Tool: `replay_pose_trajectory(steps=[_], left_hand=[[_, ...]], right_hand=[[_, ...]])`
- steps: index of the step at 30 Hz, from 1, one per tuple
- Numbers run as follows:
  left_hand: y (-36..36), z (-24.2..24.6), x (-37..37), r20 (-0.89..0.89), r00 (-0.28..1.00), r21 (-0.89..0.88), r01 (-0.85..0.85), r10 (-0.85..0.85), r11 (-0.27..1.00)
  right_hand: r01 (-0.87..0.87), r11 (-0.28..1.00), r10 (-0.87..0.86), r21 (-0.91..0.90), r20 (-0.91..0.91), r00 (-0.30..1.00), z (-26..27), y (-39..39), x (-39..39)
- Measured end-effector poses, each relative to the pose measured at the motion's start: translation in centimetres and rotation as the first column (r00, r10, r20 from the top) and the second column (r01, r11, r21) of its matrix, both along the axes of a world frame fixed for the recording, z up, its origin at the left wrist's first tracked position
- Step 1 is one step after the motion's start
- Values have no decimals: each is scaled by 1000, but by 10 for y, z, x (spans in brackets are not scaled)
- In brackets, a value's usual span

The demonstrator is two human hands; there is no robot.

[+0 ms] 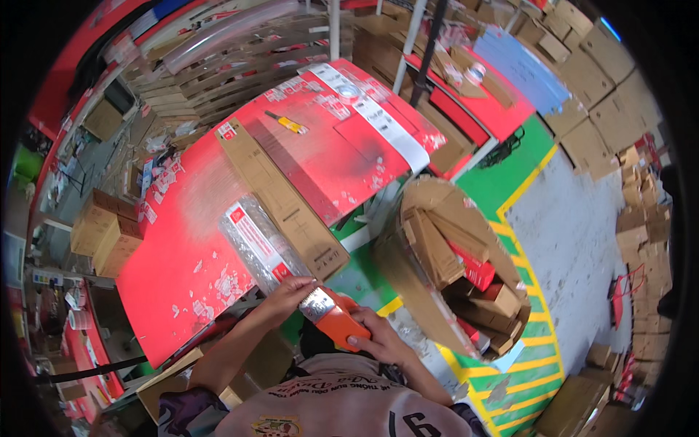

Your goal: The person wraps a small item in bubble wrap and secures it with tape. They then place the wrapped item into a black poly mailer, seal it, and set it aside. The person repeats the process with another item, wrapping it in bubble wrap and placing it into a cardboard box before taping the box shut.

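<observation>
My right hand point(377, 334) grips an orange tape dispenser point(343, 323) with a metal front, held near my body. At the toothed front edge are the bent fingers of my left hand point(292, 295); whether they pinch the tape end cannot be made out. Just beyond my left hand lies a long package in clear plastic wrap point(251, 257), bearing a red and white label point(254, 236). Alongside it, a long flat cardboard box point(281, 199) rests on the red table point(191, 240), its near end jutting past the edge.
Farther up the table are a yellow utility knife point(286, 122), a strip of printed white labels point(371, 114) and a tape roll point(348, 93). A large cardboard bin point(393, 267) of boxes stands right of the table. Stacked cartons point(622, 112) line the far right.
</observation>
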State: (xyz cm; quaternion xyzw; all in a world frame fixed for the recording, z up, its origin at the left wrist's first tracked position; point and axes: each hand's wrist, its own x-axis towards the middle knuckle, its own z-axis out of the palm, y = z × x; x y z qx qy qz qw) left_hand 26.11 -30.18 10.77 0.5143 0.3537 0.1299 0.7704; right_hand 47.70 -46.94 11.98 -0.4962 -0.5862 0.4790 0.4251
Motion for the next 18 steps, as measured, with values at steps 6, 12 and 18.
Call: replay_pose_trajectory(steps=[6,12,18], left_hand=[[-9,13,15,-114,993,321,19,19,947],[71,-2,37,-323,931,835,196,169,515],[116,-71,51,-366,749,816,544,552,-196]], right_hand=[[127,975,-140,-180,-58,988,-8,-80,15],[317,948,-317,9,70,946,-30,-61,24],[356,910,-374,-214,-50,926,-126,22,2]])
